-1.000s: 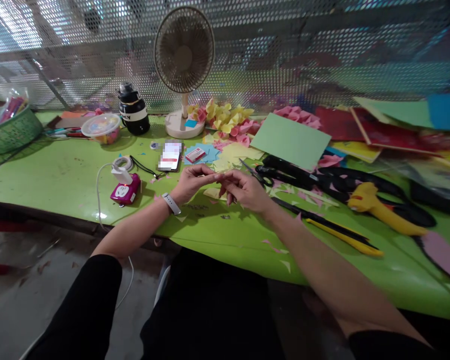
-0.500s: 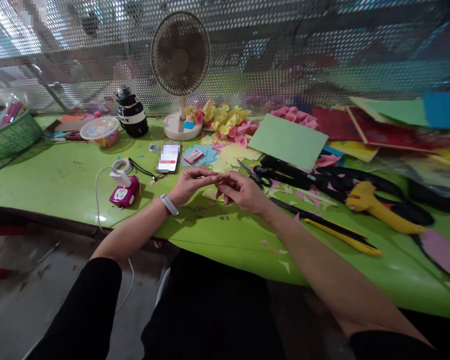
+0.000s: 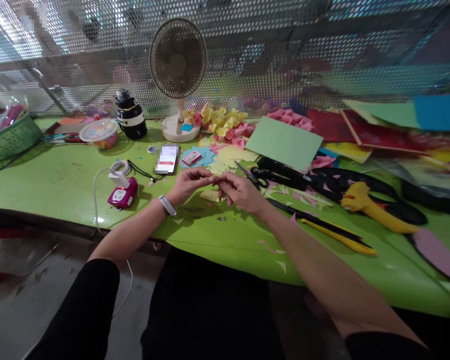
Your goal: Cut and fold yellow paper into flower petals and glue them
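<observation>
A small, pale-yellow piece of thin paper point(image 3: 211, 195) lies on the glossy, bright-green table point(image 3: 232, 245), just beneath the person's joined fingertips. The bare left hand point(image 3: 190, 185), a pale watch strap point(image 3: 167, 205) at its wrist, and the bare right hand point(image 3: 240, 191) meet tip to tip above it, thumbs and fingers drawn together; whether anything is clamped between them cannot be told, since the fingers hide it. Work this fine seems best done with light, even pressure from the finger pads, so that thin paper neither creases nor tears, with both wrists steady and the right hand kept clear of the black-handled metal scissors point(image 3: 261, 183) just beyond it. Farther back lie loose pale-yellow paper sheets point(image 3: 237, 154) and light-blue paper slips point(image 3: 209, 158), the slips bearing a small red-and-white box point(image 3: 191, 158) whose print is too small to read. The phone with a lit white screen point(image 3: 167, 159) is partly pixelated, so no words come through. On the squat black bottle with a white band point(image 3: 132, 120), dark lettering appears to end in "KY"; the rest is turned away. Dark marks on the tabletop near the left wrist are illegible.
</observation>
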Demonstrator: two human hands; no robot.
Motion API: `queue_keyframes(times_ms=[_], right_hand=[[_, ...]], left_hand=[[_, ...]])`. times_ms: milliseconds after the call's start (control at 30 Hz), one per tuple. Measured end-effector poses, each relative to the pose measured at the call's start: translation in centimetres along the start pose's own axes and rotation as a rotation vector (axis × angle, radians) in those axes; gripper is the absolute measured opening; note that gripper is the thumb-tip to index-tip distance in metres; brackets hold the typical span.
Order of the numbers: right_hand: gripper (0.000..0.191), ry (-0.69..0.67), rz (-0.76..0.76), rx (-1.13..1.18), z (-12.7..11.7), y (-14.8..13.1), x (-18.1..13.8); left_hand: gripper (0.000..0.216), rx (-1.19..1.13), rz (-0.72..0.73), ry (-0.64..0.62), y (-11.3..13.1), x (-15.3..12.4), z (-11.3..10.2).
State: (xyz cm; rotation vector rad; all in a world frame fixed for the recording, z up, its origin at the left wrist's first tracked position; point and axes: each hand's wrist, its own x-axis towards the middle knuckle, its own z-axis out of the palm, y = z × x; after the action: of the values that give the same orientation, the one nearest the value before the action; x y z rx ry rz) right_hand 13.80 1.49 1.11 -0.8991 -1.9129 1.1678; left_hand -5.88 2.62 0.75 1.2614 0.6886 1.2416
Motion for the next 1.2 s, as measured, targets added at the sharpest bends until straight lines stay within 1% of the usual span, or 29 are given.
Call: queue_keyframes(times_ms=[67, 233, 400, 567, 733, 867, 1033, 1200], right_hand=[[0.036, 0.006, -0.001, -0.007, 0.06, 0.01, -0.01], [0.033, 0.078, -0.059, -0.038, 0.3, -0.04, -0.16], [0.035, 0.081, -0.048, -0.043, 0.09, 0.06, -0.1], [0.034, 0.021, 0.014, -0.016, -0.15, -0.01, 0.02], [0.035, -0.059, 0.045, 0.053, -0.39, 0.03, 0.21], [0.036, -0.097, 0.058, 0.085, -0.5, 0.17, 0.22], [0.038, -0.064, 0.046, 0.09, -0.32, 0.48, 0.08], [0.033, -0.011, 0.014, 0.025, -0.02, 0.35, 0.13]], left_hand=[[0.026, 0.013, 0.01, 0.014, -0.11, 0.0, -0.04], [0.027, 0.036, 0.026, 0.052, -0.3, -0.08, -0.13], [0.026, 0.033, 0.007, 0.013, -0.23, -0.22, -0.06], [0.024, 0.016, -0.01, -0.008, -0.14, -0.21, -0.2], [0.027, 0.042, -0.054, -0.034, -0.07, -0.17, -0.19], [0.027, 0.039, -0.024, -0.015, -0.06, -0.16, -0.08], [0.031, 0.062, 0.013, 0.046, 0.01, -0.14, -0.07], [0.034, 0.1, 0.021, 0.077, 0.02, -0.11, 0.09]])
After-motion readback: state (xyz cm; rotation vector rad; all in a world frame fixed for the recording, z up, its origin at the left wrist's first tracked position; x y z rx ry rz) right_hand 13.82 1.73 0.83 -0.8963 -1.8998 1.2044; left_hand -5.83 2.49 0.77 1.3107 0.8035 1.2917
